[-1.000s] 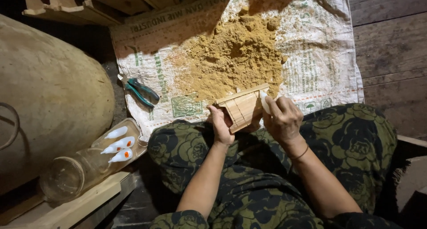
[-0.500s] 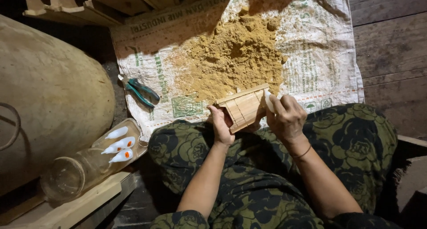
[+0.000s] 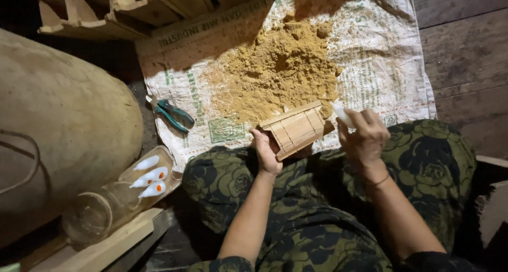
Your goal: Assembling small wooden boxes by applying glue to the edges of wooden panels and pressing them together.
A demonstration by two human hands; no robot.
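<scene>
At the bottom of the frame two bare forearms rise from a lap in dark green cloth printed with roses. The left hand [image 3: 266, 154], just left of centre, is curled around the lower left end of a small wooden box [image 3: 294, 129], fingers wrapped under it and thumb on its edge; the box is pale, built of thin flat slats with visible seams, and tilts up toward the right, held just above the knees. The right hand [image 3: 364, 136], right of centre, has its fingers closed round a small white tube [image 3: 341, 114], smooth and plastic-looking, whose tip points toward the box's right end; whether tip and wood touch cannot be told. At lower left a clear jar [image 3: 114, 203] lies on its side on a plank [image 3: 108, 245], with three white, orange-capped tubes [image 3: 151, 176] at its far end. Beyond the knees spreads a woven white sack [image 3: 381, 55], coarse and creased, with faded green print. On its left edge lie pliers [image 3: 173, 115] with teal handles. In the upper centre a heap of sawdust [image 3: 280, 71], tan and clumpy, sits on the sack. A large rounded tan bulk [image 3: 58, 124], matte and rough, fills the left side. Along the top left stand more pale wooden pieces [image 3: 132, 5] with slanted ends. Dark floorboards [image 3: 465, 50] run at upper right.
</scene>
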